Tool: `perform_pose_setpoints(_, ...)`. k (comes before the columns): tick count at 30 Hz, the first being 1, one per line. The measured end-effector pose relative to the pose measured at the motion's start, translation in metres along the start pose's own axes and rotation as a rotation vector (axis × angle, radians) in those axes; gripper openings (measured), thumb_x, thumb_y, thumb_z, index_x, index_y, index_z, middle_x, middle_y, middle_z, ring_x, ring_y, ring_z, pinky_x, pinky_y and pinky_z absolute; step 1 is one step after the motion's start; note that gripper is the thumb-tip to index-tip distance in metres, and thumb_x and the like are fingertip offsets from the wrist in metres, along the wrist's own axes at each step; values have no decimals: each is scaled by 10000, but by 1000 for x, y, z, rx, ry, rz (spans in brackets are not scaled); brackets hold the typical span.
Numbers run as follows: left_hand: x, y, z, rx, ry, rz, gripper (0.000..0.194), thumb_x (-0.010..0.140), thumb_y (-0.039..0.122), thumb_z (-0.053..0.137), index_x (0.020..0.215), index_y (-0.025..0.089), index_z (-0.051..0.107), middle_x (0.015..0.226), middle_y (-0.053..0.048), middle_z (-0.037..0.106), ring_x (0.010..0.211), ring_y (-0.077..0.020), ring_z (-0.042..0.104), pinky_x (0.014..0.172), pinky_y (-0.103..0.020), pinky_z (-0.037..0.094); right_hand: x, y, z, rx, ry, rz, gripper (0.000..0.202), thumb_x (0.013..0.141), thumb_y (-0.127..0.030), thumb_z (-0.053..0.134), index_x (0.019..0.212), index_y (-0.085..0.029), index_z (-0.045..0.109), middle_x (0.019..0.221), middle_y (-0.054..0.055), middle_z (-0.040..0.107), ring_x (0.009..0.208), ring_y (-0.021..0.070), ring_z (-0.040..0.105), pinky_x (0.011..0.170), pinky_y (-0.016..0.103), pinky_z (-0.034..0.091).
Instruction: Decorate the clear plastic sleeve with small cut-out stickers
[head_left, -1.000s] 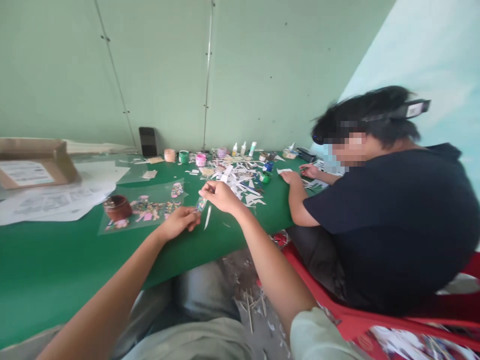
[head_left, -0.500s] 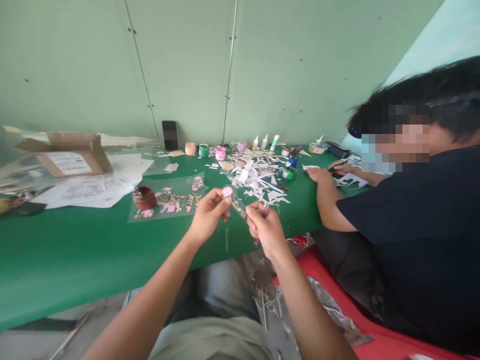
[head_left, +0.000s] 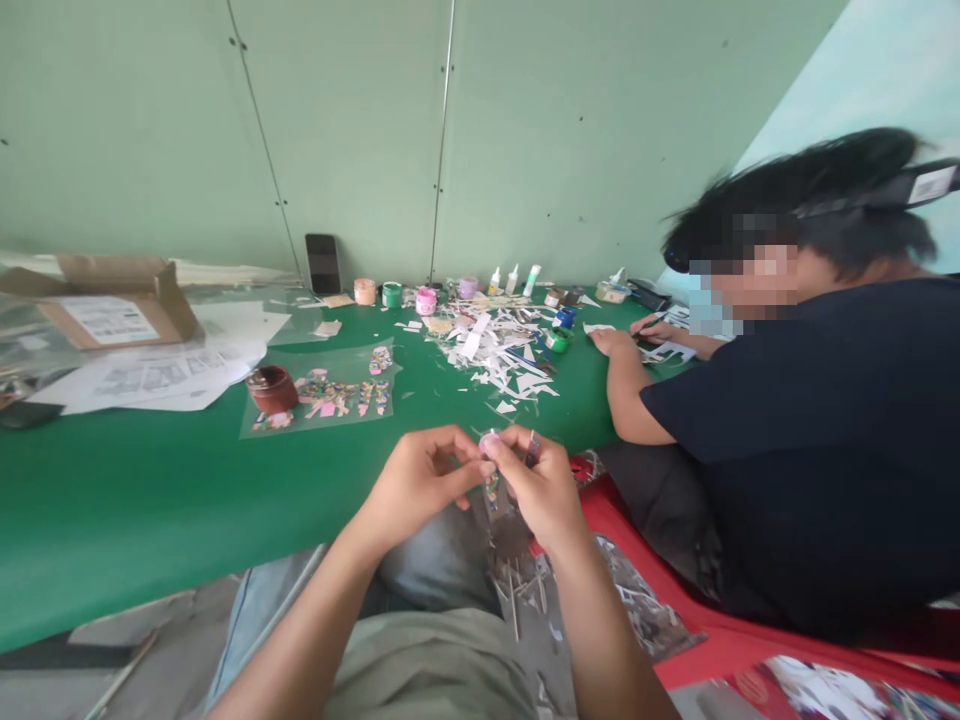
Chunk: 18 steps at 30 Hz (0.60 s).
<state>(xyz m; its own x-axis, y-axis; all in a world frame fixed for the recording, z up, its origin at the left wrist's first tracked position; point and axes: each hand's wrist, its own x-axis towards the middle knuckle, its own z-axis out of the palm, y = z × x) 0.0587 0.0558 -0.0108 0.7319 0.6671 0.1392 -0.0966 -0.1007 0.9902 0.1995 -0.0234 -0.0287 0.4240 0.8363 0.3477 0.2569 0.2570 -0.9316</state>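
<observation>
Head view: my left fingers and right fingers pinched together on one patterned piece; one brown jar forward-left of them, one phone farther beyond, both on bench.

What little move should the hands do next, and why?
Maybe bring the small patterned piece farther over the green table. The left hand and right hand pinch it by the table's edge, and in this view the littered floor shows just past it, so a drop might lose it.
</observation>
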Motion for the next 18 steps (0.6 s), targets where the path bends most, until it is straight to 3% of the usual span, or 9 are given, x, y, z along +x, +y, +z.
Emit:
perform_pose_setpoints(4, -7, 4, 5, -8, -57, 14, 334, 813, 488, 705, 762, 162, 653, 659, -5, 659, 489, -114, 600, 490, -229, 502, -6, -5, 1, 63, 17, 46, 423, 837, -539, 663, 584, -221, 545, 475, -80, 337, 453, 92, 299, 441, 235, 274)
perform_pose_setpoints(6, -10, 5, 5, 34, -24, 44, 319, 827, 463, 693, 724, 168, 630, 631, -3, 652, 493, -117, 598, 498, -228, 494, -7, -7, -1, 59, 46, 41, 433, 819, -553, 684, 580, -218, 549, 459, -91, 304, 432, 83, 269, 420, 230, 259)
perform_pose_setpoints(9, -11, -1, 5, 121, 62, 93, 278, 860, 404, 661, 702, 180, 617, 588, 4, 643, 493, -120, 590, 504, -221, 469, -3, -7, -14, 65, 269, 33, 456, 789, -574, 707, 570, -220, 522, 447, -103, 284, 399, 69, 249, 382, 219, 242)
perform_pose_setpoints(11, -10, -8, 11, 188, 19, 81, 248, 892, 380, 621, 742, 186, 661, 599, -4, 679, 492, -128, 597, 495, -223, 450, 1, -5, -29, 88, 468, 35, 447, 756, -579, 733, 588, -222, 523, 433, -116, 276, 371, 62, 240, 357, 209, 217)
perform_pose_setpoints(13, -10, -19, 24, 315, -128, 18, 234, 909, 361, 601, 803, 201, 735, 661, -22, 746, 515, -146, 627, 489, -234, 436, 5, -3, -46, 127, 549, 29, 421, 721, -549, 774, 610, -220, 536, 419, -138, 241, 349, 50, 204, 346, 202, 177)
perform_pose_setpoints(15, -11, -32, 45, 553, -253, 7, 169, 882, 313, 645, 842, 246, 794, 797, -25, 807, 688, -188, 723, 604, -251, 488, 5, -1, -62, 112, 573, 2, 380, 716, -507, 801, 647, -207, 579, 423, -138, 268, 352, 46, 215, 353, 199, 175)
perform_pose_setpoints(18, -15, -54, 80, 664, -318, -30, 102, 791, 255, 732, 844, 256, 820, 873, -79, 823, 801, -276, 759, 707, -328, 518, 2, 0, -75, 27, 562, -33, 350, 758, -485, 782, 663, -194, 612, 436, -116, 330, 371, 54, 251, 372, 208, 191)
